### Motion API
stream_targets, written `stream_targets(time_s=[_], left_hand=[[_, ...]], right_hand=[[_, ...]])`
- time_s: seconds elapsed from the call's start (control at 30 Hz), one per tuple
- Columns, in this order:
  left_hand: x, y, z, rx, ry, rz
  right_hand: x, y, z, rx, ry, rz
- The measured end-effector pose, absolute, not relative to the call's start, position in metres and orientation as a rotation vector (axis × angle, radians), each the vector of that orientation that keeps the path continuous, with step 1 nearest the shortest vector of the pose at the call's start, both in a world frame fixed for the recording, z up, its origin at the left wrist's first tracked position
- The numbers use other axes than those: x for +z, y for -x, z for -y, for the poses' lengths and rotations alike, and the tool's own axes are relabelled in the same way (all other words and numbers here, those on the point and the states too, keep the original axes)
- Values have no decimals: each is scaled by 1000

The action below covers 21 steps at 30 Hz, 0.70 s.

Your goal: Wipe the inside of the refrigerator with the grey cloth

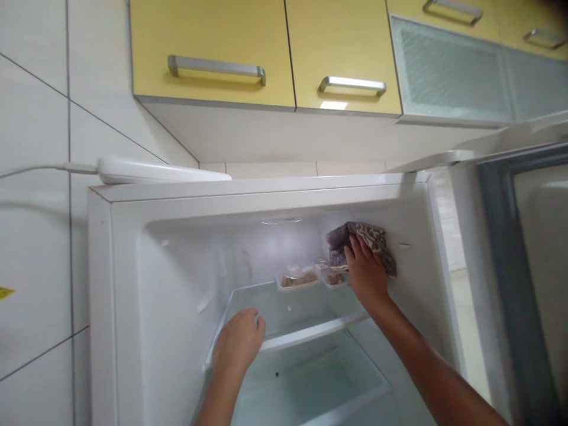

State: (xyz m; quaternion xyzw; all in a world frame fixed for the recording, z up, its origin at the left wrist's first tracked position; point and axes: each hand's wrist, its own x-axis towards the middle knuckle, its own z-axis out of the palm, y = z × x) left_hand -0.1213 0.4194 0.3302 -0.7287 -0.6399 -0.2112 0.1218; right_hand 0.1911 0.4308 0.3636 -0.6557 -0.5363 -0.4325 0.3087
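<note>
Inside an opened white fridge (100,266), my right hand (366,269) presses a patterned brown and purple cloth (375,236) to the right inner wall near the back, fingers bent over it. My left hand (237,340) is at the left front of the upper glass shelf (275,310), loosely closed with its fingers curled; no object shows in it. Two small clear containers with brownish food stand at the back of that shelf. The left container (298,278) is in full view, while the right container (333,277) sits beside my right hand, partly covered.
The fridge door (510,284) stands open at the right. Below is another glass shelf (306,378). A white device (160,173) with a cable lies on top of the fridge. Yellow cabinets (213,35) with metal handles hang above, and white tiles (35,236) cover the left wall.
</note>
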Motion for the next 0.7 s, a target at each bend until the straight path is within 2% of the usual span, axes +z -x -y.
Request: stream_targets(time_s=[0.27, 0.53, 0.7], left_hand=[[334, 122, -420, -595, 2163, 1869], [332, 120, -418, -599, 2135, 1869], [332, 119, -415, -602, 2129, 1857]], right_hand=[[353, -193, -405, -1127, 1763, 1387], [408, -198, -432, -1178, 1669, 1384], [417, -194, -473, -1191, 1707, 1518]])
